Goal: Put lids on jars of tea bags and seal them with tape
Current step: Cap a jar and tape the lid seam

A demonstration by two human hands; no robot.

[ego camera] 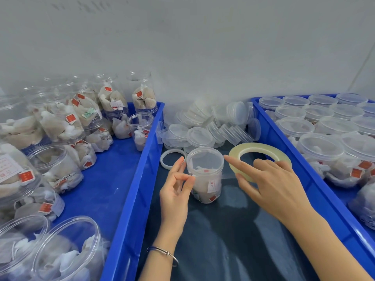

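Observation:
A clear jar of tea bags [206, 177] stands upright on the dark table between two blue crates, with a clear lid on top. My right hand [269, 183] grips a large roll of clear tape [261, 157] just right of the jar, index finger stretched toward the lid's rim. A strip of tape runs from the roll across the jar's front below the lid. My left hand [176, 189] is at the jar's left side and pinches the tape's end between thumb and index finger.
The left blue crate [129, 189] holds several open jars of tea bags. The right blue crate [316, 189] holds several lidded jars. A heap of loose clear lids [205, 126] lies behind the jar, and a smaller tape ring [172, 159] lies to its left.

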